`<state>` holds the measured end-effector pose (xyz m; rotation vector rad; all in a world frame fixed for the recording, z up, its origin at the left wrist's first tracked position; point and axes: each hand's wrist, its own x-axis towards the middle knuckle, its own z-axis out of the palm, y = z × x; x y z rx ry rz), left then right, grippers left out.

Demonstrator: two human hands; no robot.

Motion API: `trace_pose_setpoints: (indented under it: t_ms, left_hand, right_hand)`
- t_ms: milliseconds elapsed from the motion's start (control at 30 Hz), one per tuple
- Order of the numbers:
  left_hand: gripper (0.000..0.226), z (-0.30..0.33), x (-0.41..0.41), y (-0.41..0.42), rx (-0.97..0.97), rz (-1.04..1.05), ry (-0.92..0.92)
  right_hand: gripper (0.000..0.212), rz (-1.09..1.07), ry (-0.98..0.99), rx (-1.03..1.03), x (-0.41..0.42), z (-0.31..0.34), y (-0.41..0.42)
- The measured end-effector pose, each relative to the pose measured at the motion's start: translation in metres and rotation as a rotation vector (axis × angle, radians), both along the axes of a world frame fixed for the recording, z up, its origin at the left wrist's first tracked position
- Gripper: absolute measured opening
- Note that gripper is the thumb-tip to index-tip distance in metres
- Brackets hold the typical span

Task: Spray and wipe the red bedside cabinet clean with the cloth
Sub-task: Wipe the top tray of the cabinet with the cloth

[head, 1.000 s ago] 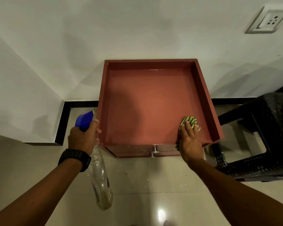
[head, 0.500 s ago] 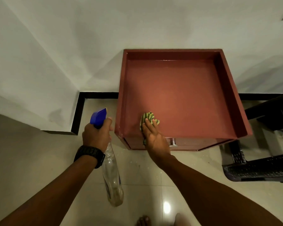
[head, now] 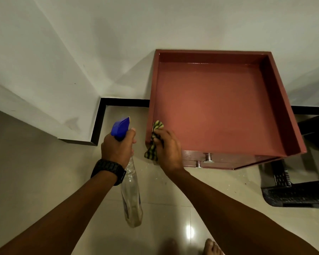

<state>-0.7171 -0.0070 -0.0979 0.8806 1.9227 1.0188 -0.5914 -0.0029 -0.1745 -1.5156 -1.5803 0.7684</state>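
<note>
My left hand grips the sprayer, its body hanging toward 6 o'clock. My right hand pinches the cloth against the cabinet's near-left corner; the unwiped top lies from it toward 1 o'clock, nearer this hand.

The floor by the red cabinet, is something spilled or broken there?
Nothing looks broken. Small pale specks dot the floor in front of the red cabinet; what they are is unclear. The spray bottle looks nearly empty.
</note>
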Motion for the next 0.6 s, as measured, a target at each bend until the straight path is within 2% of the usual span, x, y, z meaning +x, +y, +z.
trace_pose_setpoints:
  t_ms: [67, 167, 300, 400, 533, 600]
  left_hand:
    - [0.013, -0.002, -0.002, -0.001, -0.005, -0.004, 0.012]
    - [0.015, -0.005, -0.005, -0.003, -0.014, 0.007, 0.019]
    - [0.016, -0.007, -0.003, -0.004, -0.016, -0.005, 0.013]
    - [0.014, -0.006, 0.002, -0.005, -0.014, -0.013, 0.008]
    - [0.013, -0.002, 0.012, -0.001, -0.003, -0.021, 0.001]
    - [0.014, 0.001, 0.016, 0.001, 0.0, -0.025, 0.0]
  right_hand:
    - [0.021, -0.043, 0.074, -0.053, -0.005, 0.0, -0.006]
    - [0.017, 0.039, 0.057, -0.136, -0.006, -0.007, -0.018]
    - [0.014, 0.012, 0.066, -0.047, -0.002, 0.003, 0.0]
    - [0.022, 0.085, -0.113, -0.058, 0.003, 0.003, 0.004]
    - [0.037, 0.347, -0.42, -0.102, 0.04, -0.003, 0.01]
    - [0.04, 0.312, -0.512, -0.137, 0.069, -0.007, 0.016]
